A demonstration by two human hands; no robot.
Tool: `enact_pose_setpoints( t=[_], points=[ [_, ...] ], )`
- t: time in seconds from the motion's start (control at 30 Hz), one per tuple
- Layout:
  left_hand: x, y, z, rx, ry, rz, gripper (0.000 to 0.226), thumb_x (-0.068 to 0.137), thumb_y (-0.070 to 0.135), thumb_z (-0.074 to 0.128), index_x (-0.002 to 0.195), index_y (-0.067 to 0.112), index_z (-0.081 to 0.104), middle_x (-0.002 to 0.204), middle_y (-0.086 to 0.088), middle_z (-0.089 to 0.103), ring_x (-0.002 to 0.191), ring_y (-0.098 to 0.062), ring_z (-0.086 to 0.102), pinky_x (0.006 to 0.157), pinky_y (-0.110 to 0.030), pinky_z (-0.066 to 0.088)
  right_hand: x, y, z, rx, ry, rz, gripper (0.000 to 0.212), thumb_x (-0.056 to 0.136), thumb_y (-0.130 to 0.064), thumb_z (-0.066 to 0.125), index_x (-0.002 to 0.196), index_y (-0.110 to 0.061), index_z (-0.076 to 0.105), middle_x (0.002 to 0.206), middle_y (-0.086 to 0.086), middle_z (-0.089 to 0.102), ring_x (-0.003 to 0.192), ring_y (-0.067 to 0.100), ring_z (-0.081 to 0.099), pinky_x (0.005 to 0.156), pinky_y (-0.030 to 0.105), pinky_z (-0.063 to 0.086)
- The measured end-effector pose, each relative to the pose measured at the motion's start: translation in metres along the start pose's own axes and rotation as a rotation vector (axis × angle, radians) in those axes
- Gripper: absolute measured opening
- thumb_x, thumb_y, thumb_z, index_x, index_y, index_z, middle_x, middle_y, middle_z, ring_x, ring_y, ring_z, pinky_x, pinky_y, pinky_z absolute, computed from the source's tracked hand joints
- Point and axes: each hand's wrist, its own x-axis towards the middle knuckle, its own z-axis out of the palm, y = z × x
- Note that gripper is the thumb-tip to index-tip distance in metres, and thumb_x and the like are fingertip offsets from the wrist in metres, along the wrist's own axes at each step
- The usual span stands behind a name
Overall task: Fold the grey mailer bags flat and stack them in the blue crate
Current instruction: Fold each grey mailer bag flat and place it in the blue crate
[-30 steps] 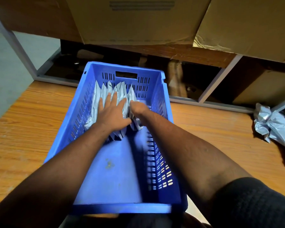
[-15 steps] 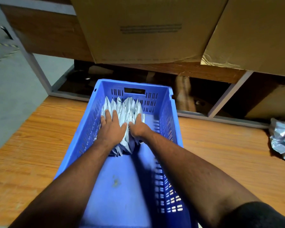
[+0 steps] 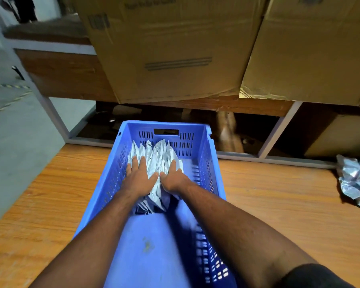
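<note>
The folded grey mailer bags (image 3: pixel 157 163) stand in a packed row at the far end of the blue crate (image 3: pixel 213 163), leaning against its slotted end wall with their pointed tops fanned upward. Judging by their thin, shiny, creased film, you should expect them to be very light, soft and slippery: they will spring open and slide over one another unless you keep broad, even pressure on them. Take them across the flat faces with a whole palm, or pinch along a folded edge, and avoid the loose corners, which would probably just bend away. Your left hand (image 3: pixel 138 177) lies flat on the left part of the row, fingers straight and slightly spread, pressing on the bags and gripping nothing. Your right hand (image 3: pixel 173 176) rests on the right part, fingers extended and close together, thumb pointing inward toward the left thumb, the two nearly touching; it too presses and does not clutch. The near half of the crate floor shows bare blue plastic with a small smudge. The crate sits on a wooden table (image 3: pixel 40 204). At the right edge, well apart from the crate, a crumpled heap of unfolded mailer bags (image 3: pixel 355 179) waits on the table; they look just as flimsy. Large cardboard boxes (image 3: pixel 175 48) loom over the crate's far end.
</note>
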Motion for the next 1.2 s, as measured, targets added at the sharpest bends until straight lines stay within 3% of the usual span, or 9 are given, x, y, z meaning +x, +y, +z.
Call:
enact_pose_setpoints(
  t=[0.1, 0.23, 0.4, 0.53, 0.63, 0.77, 0.87, 1.07, 1.2],
  points=[
    [-0.006, 0.003, -0.007, 0.038, 0.042, 0.001, 0.092, 0.099, 0.06, 0.05, 0.164, 0.02, 0.0, 0.171, -0.003, -0.011, 0.158, -0.028, -0.006, 0.123, -0.056, 0.019, -0.002, 0.002, -0.005, 0.027, 0.033, -0.02, 0.083, 0.106, -0.055, 0.034, 0.163, -0.019, -0.014, 0.17, 0.021, 0.009, 0.149, 0.041, 0.034, 0.12, 0.047, 0.034],
    [-0.015, 0.008, -0.016, 0.11, 0.072, 0.051, 0.089, 0.099, 0.049, 0.055, 0.163, 0.012, 0.005, 0.171, -0.009, 0.005, 0.157, -0.026, 0.006, 0.122, -0.051, 0.026, -0.005, 0.005, -0.024, 0.044, 0.054, -0.012, 0.077, 0.104, -0.055, 0.03, 0.163, -0.01, 0.008, 0.165, 0.022, 0.029, 0.144, 0.04, 0.041, 0.115, 0.045, 0.037],
    [-0.024, 0.011, -0.026, 0.166, 0.058, 0.084, 0.089, 0.098, 0.052, 0.054, 0.163, 0.013, 0.008, 0.171, -0.009, 0.008, 0.157, -0.025, 0.007, 0.121, -0.05, 0.028, -0.03, -0.003, -0.05, -0.121, 0.063, -0.035, 0.054, 0.113, -0.029, 0.022, 0.154, 0.005, 0.031, 0.162, 0.029, 0.028, 0.144, 0.042, 0.04, 0.115, 0.043, 0.038],
    [-0.043, 0.021, -0.037, 0.139, 0.148, 0.254, 0.071, 0.101, 0.046, 0.054, 0.16, 0.017, 0.027, 0.166, -0.002, 0.028, 0.152, -0.02, 0.025, 0.118, -0.043, 0.033, -0.049, -0.005, -0.062, -0.17, 0.134, -0.18, 0.053, 0.109, -0.036, 0.037, 0.15, -0.004, 0.041, 0.152, 0.021, 0.049, 0.135, 0.036, 0.051, 0.105, 0.038, 0.043],
    [-0.058, 0.028, -0.042, 0.029, 0.233, 0.368, 0.053, 0.1, 0.044, 0.056, 0.149, 0.026, 0.047, 0.153, 0.006, 0.048, 0.141, -0.016, 0.043, 0.112, -0.042, 0.041, -0.08, 0.013, -0.079, -0.031, 0.32, -0.38, 0.052, 0.102, -0.046, 0.052, 0.146, -0.019, 0.053, 0.143, 0.003, 0.062, 0.128, 0.024, 0.059, 0.106, 0.039, 0.048],
    [-0.088, 0.058, -0.04, -0.127, 0.302, 0.51, 0.04, 0.097, 0.045, 0.053, 0.133, 0.031, 0.06, 0.136, 0.014, 0.061, 0.129, -0.011, 0.055, 0.106, -0.038, 0.047, -0.138, 0.06, -0.098, 0.349, 0.467, -0.594, 0.023, 0.101, -0.031, 0.064, 0.122, -0.024, 0.072, 0.112, -0.016, 0.074, 0.099, -0.002, 0.068, 0.086, 0.021, 0.053],
    [-0.111, 0.099, -0.023, -0.17, 0.263, 0.632, 0.038, 0.096, 0.042, 0.052, 0.13, 0.031, 0.063, 0.131, 0.016, 0.064, 0.126, -0.009, 0.057, 0.106, -0.037, 0.047, -0.171, 0.105, -0.11, 0.48, 0.528, -0.594, 0.017, 0.102, -0.02, 0.064, 0.114, -0.023, 0.075, 0.105, -0.013, 0.077, 0.093, 0.004, 0.071, 0.079, 0.026, 0.055],
    [-0.132, 0.196, 0.023, -0.005, 0.223, 0.88, 0.04, 0.097, 0.038, 0.054, 0.132, 0.024, 0.063, 0.131, 0.008, 0.066, 0.122, -0.015, 0.059, 0.099, -0.036, 0.05, -0.214, 0.209, -0.143, 0.537, 0.643, -0.561, 0.018, 0.102, -0.014, 0.064, 0.113, -0.021, 0.076, 0.108, -0.008, 0.077, 0.1, 0.018, 0.073, 0.088, 0.045, 0.059],
    [-0.137, 0.28, 0.074, 0.086, 0.144, 0.957, 0.041, 0.097, 0.04, 0.05, 0.131, 0.022, 0.062, 0.131, 0.004, 0.066, 0.122, -0.021, 0.059, 0.096, -0.043, 0.051, -0.234, 0.3, -0.172, 0.571, 0.697, -0.462, 0.019, 0.102, -0.016, 0.063, 0.113, -0.023, 0.076, 0.109, -0.01, 0.077, 0.103, 0.016, 0.073, 0.091, 0.042, 0.058]
  ],
)
